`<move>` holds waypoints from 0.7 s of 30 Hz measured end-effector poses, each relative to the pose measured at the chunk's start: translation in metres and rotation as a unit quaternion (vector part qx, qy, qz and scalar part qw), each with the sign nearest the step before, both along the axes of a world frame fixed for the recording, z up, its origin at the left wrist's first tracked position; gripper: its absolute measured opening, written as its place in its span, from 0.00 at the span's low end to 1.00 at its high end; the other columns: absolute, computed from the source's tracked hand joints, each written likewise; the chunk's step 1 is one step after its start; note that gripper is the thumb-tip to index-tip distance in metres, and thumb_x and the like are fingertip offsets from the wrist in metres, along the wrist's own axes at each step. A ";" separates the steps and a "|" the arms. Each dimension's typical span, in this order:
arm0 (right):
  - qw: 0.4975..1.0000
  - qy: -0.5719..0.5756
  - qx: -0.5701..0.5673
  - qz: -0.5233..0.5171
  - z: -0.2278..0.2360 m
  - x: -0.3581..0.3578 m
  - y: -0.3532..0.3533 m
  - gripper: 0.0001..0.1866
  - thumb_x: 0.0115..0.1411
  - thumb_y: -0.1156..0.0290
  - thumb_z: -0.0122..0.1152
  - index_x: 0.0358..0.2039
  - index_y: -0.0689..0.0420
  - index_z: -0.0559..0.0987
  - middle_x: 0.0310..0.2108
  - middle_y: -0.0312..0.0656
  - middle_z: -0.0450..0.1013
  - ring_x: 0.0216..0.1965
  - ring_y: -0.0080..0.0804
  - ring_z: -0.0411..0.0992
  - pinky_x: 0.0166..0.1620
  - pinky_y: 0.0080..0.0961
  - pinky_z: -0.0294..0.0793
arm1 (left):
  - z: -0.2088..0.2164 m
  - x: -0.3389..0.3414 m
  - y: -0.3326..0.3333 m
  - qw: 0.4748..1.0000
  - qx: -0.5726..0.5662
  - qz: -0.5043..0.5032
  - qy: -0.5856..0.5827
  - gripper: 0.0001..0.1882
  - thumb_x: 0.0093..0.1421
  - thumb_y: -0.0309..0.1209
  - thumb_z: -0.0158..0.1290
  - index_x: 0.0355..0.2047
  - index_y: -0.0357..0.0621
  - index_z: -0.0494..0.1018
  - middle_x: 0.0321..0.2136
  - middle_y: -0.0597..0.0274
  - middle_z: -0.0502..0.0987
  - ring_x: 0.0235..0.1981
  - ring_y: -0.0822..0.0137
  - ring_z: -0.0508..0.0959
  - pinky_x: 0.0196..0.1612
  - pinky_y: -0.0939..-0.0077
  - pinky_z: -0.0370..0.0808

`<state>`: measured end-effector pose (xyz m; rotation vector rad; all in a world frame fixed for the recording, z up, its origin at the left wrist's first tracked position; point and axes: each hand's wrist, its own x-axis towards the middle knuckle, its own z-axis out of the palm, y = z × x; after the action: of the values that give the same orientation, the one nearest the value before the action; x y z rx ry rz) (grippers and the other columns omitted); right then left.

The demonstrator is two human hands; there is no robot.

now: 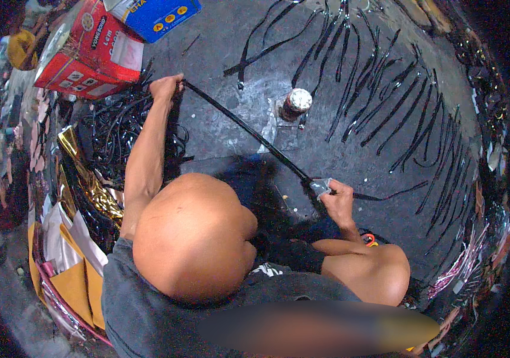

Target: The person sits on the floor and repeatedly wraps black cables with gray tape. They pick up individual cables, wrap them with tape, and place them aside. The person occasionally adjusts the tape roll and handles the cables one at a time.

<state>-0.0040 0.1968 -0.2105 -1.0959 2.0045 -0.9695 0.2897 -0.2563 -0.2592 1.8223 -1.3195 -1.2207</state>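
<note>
A black strip (246, 126) runs taut across the floor from my left hand to my right. At the far left, my left hand (166, 88) is closed on one end of it, close to the red box. My right hand (339, 201), near the right knee, pinches a small greyish-white pad or cloth (321, 187) against the strip. A thin tail of black strip (386, 197) trails to the right beyond that hand. Between the hands, on the far side of the strip, stands a can (296, 105) with a whitish, crusted top.
Many black strips (395, 119) lie fanned out at the right and far side. A tangled heap of strips (112, 128) is beside my left arm. A red box (82, 65), a blue box (162, 21) and gold foil (91, 182) sit left. Orange-handled scissors (369, 240) lie by my right wrist.
</note>
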 end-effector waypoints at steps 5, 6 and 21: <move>0.997 0.037 0.026 0.067 -0.013 0.000 -0.003 0.08 0.45 0.76 0.59 0.28 0.63 0.80 0.24 0.50 0.74 0.25 0.44 0.74 0.31 0.31 0.72 | -0.004 -0.010 0.009 0.904 -0.206 -0.081 -0.367 0.18 0.47 0.28 0.62 0.41 0.45 0.78 0.38 0.55 0.79 0.40 0.52 0.79 0.43 0.59 0.75; 0.996 0.038 0.035 0.074 -0.019 0.001 -0.003 0.08 0.45 0.76 0.59 0.29 0.63 0.79 0.25 0.51 0.74 0.26 0.45 0.75 0.31 0.32 0.72 | -0.004 -0.021 0.016 0.870 -0.268 -0.094 -0.402 0.22 0.46 0.29 0.61 0.45 0.48 0.77 0.42 0.55 0.78 0.44 0.51 0.78 0.47 0.57 0.75; 0.997 0.054 0.006 -0.062 -0.032 -0.004 -0.004 0.25 0.51 0.78 0.62 0.52 0.60 0.74 0.38 0.45 0.77 0.36 0.37 0.76 0.41 0.30 0.75 | 0.024 -0.131 0.015 0.782 -0.352 -0.467 -0.213 0.11 0.56 0.37 0.55 0.37 0.47 0.79 0.35 0.55 0.77 0.38 0.49 0.78 0.41 0.57 0.75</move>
<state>-0.0077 0.1925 -0.2426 -1.0469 2.1852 -0.9791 0.1587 -0.2414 -0.2349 0.8614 -2.6699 -0.4946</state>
